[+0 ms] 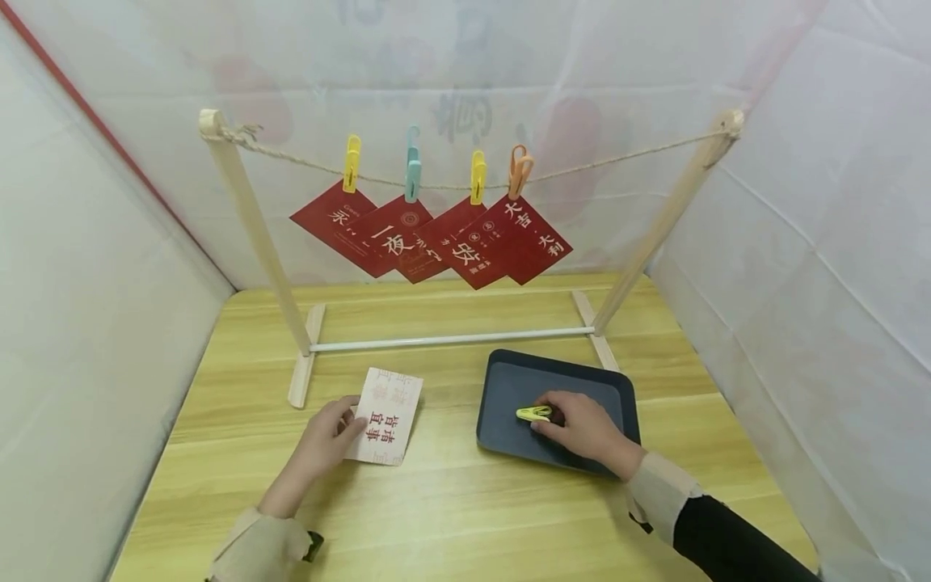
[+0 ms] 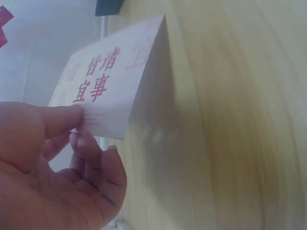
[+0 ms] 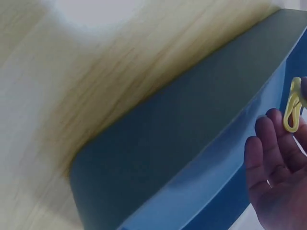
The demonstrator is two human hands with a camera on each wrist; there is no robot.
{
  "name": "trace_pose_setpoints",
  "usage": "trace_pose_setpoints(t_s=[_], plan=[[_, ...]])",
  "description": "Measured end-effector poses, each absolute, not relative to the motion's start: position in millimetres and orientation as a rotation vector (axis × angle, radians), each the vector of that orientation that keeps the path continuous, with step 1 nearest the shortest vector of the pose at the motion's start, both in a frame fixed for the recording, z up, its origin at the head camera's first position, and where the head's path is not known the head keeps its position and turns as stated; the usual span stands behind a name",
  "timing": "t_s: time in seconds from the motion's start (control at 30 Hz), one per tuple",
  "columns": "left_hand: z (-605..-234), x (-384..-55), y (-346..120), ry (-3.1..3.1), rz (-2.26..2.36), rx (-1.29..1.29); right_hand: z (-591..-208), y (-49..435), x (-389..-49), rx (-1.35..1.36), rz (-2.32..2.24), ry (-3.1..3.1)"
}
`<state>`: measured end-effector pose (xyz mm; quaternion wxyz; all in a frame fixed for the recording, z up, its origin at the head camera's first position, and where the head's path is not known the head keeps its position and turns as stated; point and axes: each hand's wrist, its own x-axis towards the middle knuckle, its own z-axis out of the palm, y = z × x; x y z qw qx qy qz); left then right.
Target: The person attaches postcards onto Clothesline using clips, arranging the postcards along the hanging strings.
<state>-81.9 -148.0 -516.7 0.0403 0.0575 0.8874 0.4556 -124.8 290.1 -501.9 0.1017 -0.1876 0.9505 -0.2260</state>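
A pale card (image 1: 387,416) with red characters is pinched at its edge between the thumb and fingers of my left hand (image 1: 329,436), just above the table. The left wrist view shows the card (image 2: 108,79) tilted, with the thumb on its printed face. My right hand (image 1: 587,428) pinches a yellow clothespin (image 1: 534,414) over the dark tray (image 1: 497,440). In the right wrist view the clothespin (image 3: 293,108) sits between thumb and fingers. Several red cards (image 1: 534,242) hang overlapping from a twine line (image 1: 618,162), held by yellow, blue and orange clothespins (image 1: 520,171).
A wooden stand with a left post (image 1: 254,234) and a right post (image 1: 658,226) carries the twine. A white rod (image 1: 451,339) joins the posts low down. White cloth walls (image 1: 822,283) surround the wooden table (image 1: 451,517) at the back and sides.
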Motion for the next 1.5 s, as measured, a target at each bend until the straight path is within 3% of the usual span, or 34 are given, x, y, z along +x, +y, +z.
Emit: trace_pose_setpoints(t_s=[0.63, 1.0, 1.3, 1.5], plan=[[-501.3, -91.4, -125.9, 2.087, 2.096, -0.188, -500.9, 288.0, -125.8, -0.59, -0.788, 2.799], [-501.6, -88.1, -114.4, 1.914, 2.132, 0.214, -498.0, 282.3, -128.9, -0.618, -0.865, 2.753], [-505.1, -88.8, -100.0, 1.91, 2.21, 0.015, -499.2, 284.8, -126.1, -0.608, -0.89, 2.745], [-504.2, -89.4, -94.7, 1.887, 2.27, 0.064, -496.6, 286.5, -124.8, -0.536, -0.974, 2.708]])
